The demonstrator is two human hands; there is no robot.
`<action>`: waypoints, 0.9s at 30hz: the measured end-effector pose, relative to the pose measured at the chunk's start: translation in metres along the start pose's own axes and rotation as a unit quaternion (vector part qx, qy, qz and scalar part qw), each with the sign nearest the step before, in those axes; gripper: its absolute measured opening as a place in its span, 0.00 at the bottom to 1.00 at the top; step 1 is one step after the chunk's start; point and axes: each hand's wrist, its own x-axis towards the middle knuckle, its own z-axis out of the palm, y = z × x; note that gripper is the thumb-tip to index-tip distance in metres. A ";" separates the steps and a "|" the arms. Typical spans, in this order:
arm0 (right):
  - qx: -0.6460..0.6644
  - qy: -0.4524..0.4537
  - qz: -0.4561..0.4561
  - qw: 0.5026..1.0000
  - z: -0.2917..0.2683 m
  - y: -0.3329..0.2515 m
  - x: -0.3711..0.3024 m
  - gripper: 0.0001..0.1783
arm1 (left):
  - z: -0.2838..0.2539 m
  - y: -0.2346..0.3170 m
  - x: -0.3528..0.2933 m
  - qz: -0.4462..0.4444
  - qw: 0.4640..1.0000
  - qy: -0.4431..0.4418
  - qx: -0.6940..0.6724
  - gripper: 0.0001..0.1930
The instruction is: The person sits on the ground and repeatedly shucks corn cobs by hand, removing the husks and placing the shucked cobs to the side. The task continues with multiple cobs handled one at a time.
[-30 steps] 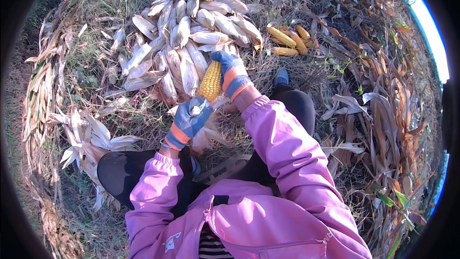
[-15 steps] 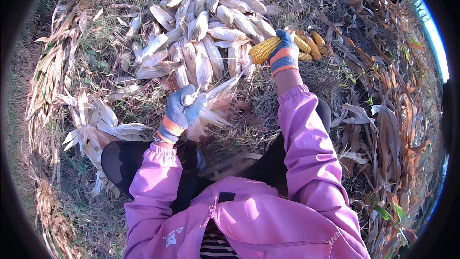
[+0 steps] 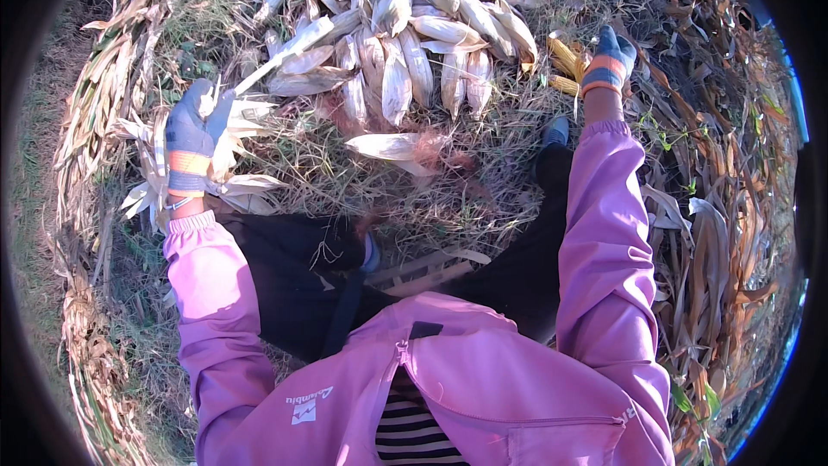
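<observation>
On the left, my left hand [image 3: 197, 125], in a blue and orange knitted glove, is closed on a stripped corn husk, with a pale stub showing between thumb and fingers. Dry leaves [image 3: 246, 194] spread below it among other husks. At the far right, my right hand [image 3: 609, 60], gloved alike, is over the right side of a few bare yellow corn cobs [image 3: 565, 58]. Its fingers are mostly turned from view, and no cob sticks out of it. An unhusked ear of corn [image 3: 384, 147] lies on the grass in front of me.
A heap of corn ears in pale husks [image 3: 401, 30] fills the far middle. Dry corn stalks [image 3: 703, 242] line the right, and more dry leaves [image 3: 86, 129] run along the left. My dark-clad legs [image 3: 302, 272] are bent apart on the grass.
My left hand has swung left with the husk, toward the discarded husks. My right hand has moved right over the bare cobs, and the cob it gripped no longer shows in it.
</observation>
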 end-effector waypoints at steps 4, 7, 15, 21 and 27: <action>0.079 -0.297 -0.010 0.951 0.039 0.035 -0.085 0.12 | -0.029 -0.031 0.018 -0.036 0.950 -0.142 0.276 0.31; -0.063 -0.475 -0.064 0.875 0.056 0.075 -0.158 0.07 | -0.044 -0.064 0.019 -0.066 0.885 -0.219 0.406 0.33; -0.202 -0.572 -0.083 0.790 0.059 0.087 -0.287 0.10 | -0.046 -0.074 0.011 -0.153 0.859 -0.226 0.434 0.42; -0.196 -0.584 -0.034 0.787 0.098 0.127 -0.324 0.12 | -0.042 -0.017 0.014 0.035 0.938 -0.076 0.338 0.30; -0.248 -0.551 -0.042 0.796 0.140 0.148 -0.343 0.16 | -0.034 -0.022 0.017 0.018 0.965 -0.151 0.213 0.24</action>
